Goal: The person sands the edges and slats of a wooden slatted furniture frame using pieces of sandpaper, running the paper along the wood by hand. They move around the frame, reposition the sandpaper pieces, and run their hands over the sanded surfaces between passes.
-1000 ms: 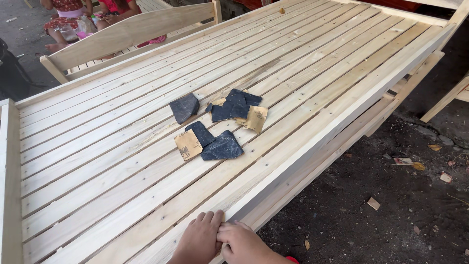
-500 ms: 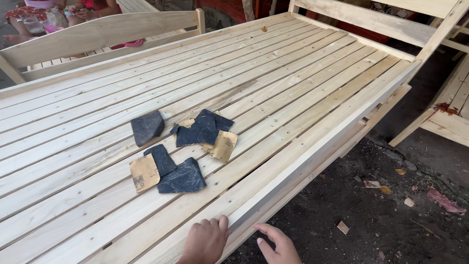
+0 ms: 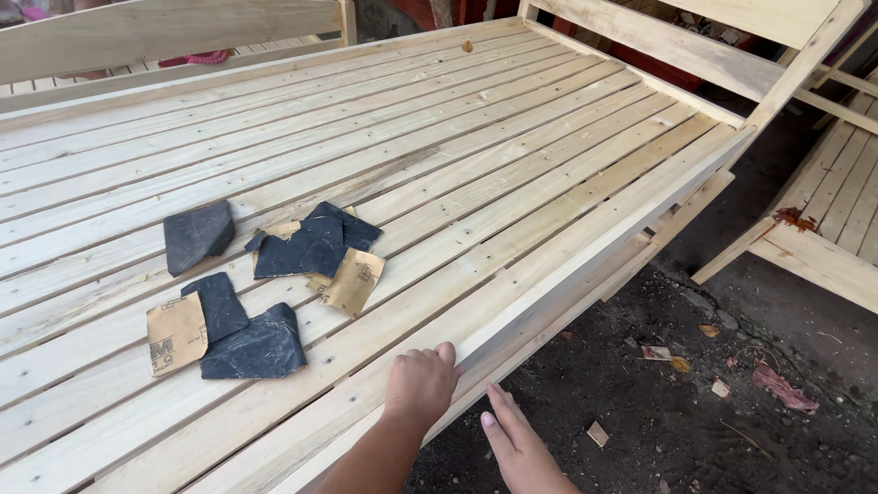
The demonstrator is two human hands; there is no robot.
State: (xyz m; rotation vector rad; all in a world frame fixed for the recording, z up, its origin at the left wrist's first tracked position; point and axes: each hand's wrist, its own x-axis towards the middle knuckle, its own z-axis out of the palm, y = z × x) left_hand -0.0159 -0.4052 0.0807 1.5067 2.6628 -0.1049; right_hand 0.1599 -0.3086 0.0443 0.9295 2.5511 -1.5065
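At lower centre, the left hand [image 3: 420, 384] rests fingers curled on the pale slatted wooden bed frame [image 3: 549, 174]. Just right, the right hand [image 3: 519, 446] lies flat against its side rail, fingers straight, holding nothing.

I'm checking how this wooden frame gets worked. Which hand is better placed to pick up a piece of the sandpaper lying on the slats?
Probably the left hand: it rests on top of the slats at the frame edge, nearest the sandpaper pieces. The right hand is lower, beside the side rail.

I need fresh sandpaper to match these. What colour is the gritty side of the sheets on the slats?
Dark grey to black, with tan paper backing; the sandpaper sheets show best in the head view.
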